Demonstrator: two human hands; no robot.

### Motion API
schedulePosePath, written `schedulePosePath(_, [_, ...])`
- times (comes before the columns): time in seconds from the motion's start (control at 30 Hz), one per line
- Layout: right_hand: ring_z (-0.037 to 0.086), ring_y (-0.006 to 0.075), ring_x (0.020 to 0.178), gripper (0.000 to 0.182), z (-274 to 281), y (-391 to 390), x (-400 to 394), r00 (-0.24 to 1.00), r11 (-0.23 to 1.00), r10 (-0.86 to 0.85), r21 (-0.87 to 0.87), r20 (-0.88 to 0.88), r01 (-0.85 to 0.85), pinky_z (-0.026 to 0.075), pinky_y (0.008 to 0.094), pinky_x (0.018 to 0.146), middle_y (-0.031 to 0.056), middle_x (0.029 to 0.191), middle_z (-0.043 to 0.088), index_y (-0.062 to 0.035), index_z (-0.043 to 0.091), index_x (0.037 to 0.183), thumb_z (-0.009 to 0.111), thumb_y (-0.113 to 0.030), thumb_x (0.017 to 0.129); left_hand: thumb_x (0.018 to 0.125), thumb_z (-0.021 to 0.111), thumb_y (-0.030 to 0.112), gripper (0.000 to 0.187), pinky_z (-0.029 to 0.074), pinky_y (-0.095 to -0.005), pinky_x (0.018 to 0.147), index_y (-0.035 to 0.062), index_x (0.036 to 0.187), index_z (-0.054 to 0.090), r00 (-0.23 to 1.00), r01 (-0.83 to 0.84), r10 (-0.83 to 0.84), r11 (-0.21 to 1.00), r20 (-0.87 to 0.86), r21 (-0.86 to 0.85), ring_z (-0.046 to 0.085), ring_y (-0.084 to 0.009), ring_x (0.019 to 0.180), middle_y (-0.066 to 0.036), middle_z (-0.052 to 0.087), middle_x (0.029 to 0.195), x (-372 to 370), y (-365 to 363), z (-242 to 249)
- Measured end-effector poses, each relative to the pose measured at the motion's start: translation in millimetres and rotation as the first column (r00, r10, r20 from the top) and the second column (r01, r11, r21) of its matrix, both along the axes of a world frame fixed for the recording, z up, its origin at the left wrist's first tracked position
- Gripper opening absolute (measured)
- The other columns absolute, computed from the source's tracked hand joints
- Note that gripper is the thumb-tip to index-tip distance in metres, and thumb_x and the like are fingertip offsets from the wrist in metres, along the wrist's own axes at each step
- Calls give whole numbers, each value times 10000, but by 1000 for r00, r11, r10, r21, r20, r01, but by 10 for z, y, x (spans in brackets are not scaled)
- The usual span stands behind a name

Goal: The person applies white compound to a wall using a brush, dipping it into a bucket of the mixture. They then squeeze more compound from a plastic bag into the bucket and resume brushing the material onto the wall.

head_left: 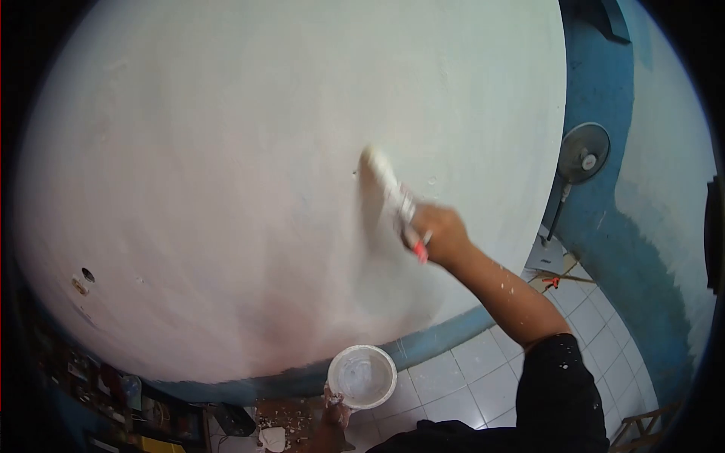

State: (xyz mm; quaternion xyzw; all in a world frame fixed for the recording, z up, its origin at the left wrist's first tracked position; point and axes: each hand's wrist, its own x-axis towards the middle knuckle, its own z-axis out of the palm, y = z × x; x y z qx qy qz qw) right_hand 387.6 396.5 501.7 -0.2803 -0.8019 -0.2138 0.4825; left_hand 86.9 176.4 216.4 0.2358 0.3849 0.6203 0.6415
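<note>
My right hand is closed round the handle of a paint brush, whose pale bristles touch or nearly touch the whitish wall. The brush is slightly blurred, and something red shows at the lower end of its handle. Low in the view, my left hand grips the rim of a white bucket from its left side. Whitish paint lies inside the bucket. White specks dot my right forearm and black sleeve.
A standing fan is at the right, before a blue wall part. White tiles cover the floor. Cluttered shelves stand at lower left, a wooden frame at lower right. A wall socket is at far left.
</note>
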Motion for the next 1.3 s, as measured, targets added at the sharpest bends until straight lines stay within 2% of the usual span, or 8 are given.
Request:
schedulePosePath(0.13, [636, 250, 720, 238, 33, -98, 68, 846, 1000, -1, 15, 533, -8, 524, 332, 561, 197, 1063, 583, -3, 579, 879, 588, -170, 710, 676, 658, 345, 819, 411, -583, 864, 165, 1332, 203, 993, 91, -90, 996, -71, 9, 385, -350, 1178, -105, 326, 1312, 48, 10, 345])
schedulePosePath(0.33, [570, 215, 552, 125, 1768, -172, 536, 882, 887, -341, 421, 325, 188, 464, 318, 477, 63, 609, 541, -93, 600, 837, 611, -196, 766, 771, 571, 387, 664, 382, -655, 832, 181, 1311, 247, 989, 148, -148, 987, -13, 62, 387, -394, 1172, -127, 327, 1324, 58, 115, 391])
schedulePosePath(0.57, [593, 304, 968, 260, 1339, -11, 249, 755, 727, -424, 685, 500, -45, 527, 319, 559, 217, 1100, 561, -75, 600, 963, 565, -168, 723, 801, 556, 319, 621, 310, -708, 852, 220, 1317, 226, 967, 218, -235, 963, 97, 161, 368, -403, 1188, -104, 306, 1344, -30, 139, 122])
schedulePosePath(0.73, [622, 260, 904, 235, 1489, -292, 222, 716, 872, -135, 425, 685, -242, 534, 334, 638, 171, 1091, 581, -54, 608, 973, 574, -131, 753, 832, 515, 320, 591, 313, -705, 848, 202, 1324, 208, 946, 229, -229, 973, 230, 28, 376, -412, 1180, -112, 304, 1344, -150, -60, 64])
schedulePosePath(0.87, [620, 253, 849, 240, 2201, -395, 198, 892, 728, -323, 685, 318, 19, 511, 321, 699, 132, 1070, 591, -48, 600, 973, 610, -82, 736, 830, 517, 362, 624, 304, -707, 851, 191, 1329, 184, 965, 214, -220, 975, 143, 53, 362, -442, 1181, -146, 292, 1344, -197, -2, 38])
schedulePosePath(0.97, [602, 248, 914, 208, 2020, -310, -96, 847, 828, -461, 471, 264, 303, 513, 325, 703, 124, 1075, 589, -40, 595, 934, 598, -86, 731, 819, 532, 363, 640, 296, -709, 851, 178, 1328, 191, 977, 196, -201, 977, 64, 82, 353, -431, 1194, -144, 287, 1347, -176, 24, 198])
schedulePosePath(1.13, [577, 310, 1008, 269, 830, -719, -462, 556, 863, -298, 468, 776, -191, 535, 305, 628, 224, 1172, 518, -49, 581, 1000, 537, -166, 762, 808, 552, 333, 594, 480, -558, 757, 146, 1291, 261, 981, 171, -188, 959, 55, 227, 512, -327, 1060, -109, 432, 1233, -444, 221, -248])
schedulePosePath(1.3, [610, 239, 939, 301, 1530, -811, -217, 737, 904, -176, 403, 653, -141, 528, 307, 670, 142, 1120, 574, -86, 585, 1060, 551, -119, 763, 807, 545, 295, 557, 511, -512, 733, 151, 1272, 274, 963, 237, -256, 953, 83, 190, 553, -305, 990, -102, 475, 1162, -448, 214, 22])
